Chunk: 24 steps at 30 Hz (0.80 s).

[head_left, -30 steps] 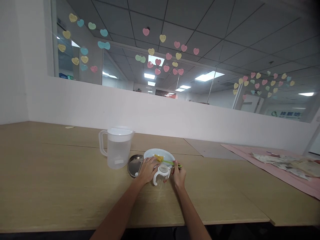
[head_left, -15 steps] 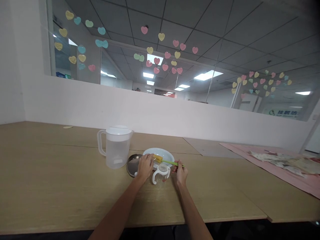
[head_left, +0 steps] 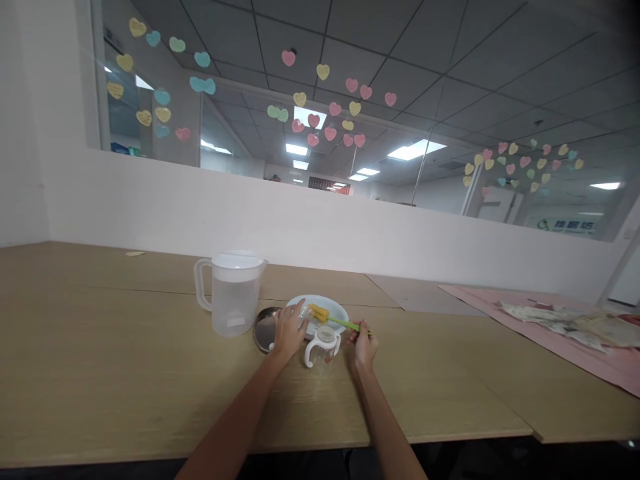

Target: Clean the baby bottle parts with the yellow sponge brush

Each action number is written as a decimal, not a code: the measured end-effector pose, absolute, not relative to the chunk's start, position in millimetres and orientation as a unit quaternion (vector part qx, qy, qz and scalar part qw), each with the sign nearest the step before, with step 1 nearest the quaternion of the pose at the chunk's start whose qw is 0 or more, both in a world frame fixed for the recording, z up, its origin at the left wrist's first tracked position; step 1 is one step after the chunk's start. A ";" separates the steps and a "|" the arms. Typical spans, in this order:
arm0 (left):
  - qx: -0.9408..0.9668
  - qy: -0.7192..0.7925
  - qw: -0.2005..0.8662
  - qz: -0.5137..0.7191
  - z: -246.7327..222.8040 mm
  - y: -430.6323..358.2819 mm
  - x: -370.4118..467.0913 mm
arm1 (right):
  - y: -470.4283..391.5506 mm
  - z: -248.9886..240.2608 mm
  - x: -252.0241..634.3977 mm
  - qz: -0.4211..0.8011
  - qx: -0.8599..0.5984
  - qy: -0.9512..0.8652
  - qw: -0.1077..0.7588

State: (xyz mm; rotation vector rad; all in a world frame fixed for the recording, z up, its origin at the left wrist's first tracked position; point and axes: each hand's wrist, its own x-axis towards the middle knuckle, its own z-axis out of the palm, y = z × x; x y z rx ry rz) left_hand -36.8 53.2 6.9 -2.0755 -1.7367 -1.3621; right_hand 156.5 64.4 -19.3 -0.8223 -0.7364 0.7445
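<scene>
My right hand (head_left: 364, 343) is closed round the green handle (head_left: 347, 325) of a bottle brush. The brush's yellow sponge head (head_left: 319, 313) is over the white bowl (head_left: 342, 312), close to my left fingers. My left hand (head_left: 289, 330) curls round a small clear plastic cover (head_left: 304, 315), partly hidden by the fingers. Between my wrists stands a clear baby bottle (head_left: 326, 338) with white side handles, upright and without a lid. A round metal dish (head_left: 263, 328), with a small white piece (head_left: 271, 347) at its edge, lies partly behind my left hand.
A lidded clear plastic pitcher (head_left: 234, 300) with liquid in it stands left of the dish. At the right, a pink mat (head_left: 530, 313) bears crumpled cloth or packaging (head_left: 575, 327). A grey sheet (head_left: 425, 297) lies by the wall. The table's front edge is near my forearms.
My left fingers have lifted and spread a little, so the clear cover shows at their tips. The sponge head has tilted slightly, while bottle, bowl and pitcher stay put.
</scene>
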 end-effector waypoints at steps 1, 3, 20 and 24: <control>-0.690 -0.557 0.061 -0.458 6.8 53.0 -36.5 | 64.7 -19.8 157.4 0.338 -0.385 -0.337 0.790; -0.697 -0.529 0.064 -0.480 6.5 52.3 -36.1 | 64.9 -20.3 158.9 0.322 -0.391 -0.330 0.797; -0.722 -0.447 0.060 -0.524 4.7 47.4 -33.1 | 68.8 -18.1 160.6 0.385 -0.364 -0.267 0.805; -0.693 -0.469 0.071 -0.542 5.7 47.0 -33.0 | 69.4 -19.4 161.9 0.377 -0.367 -0.245 0.814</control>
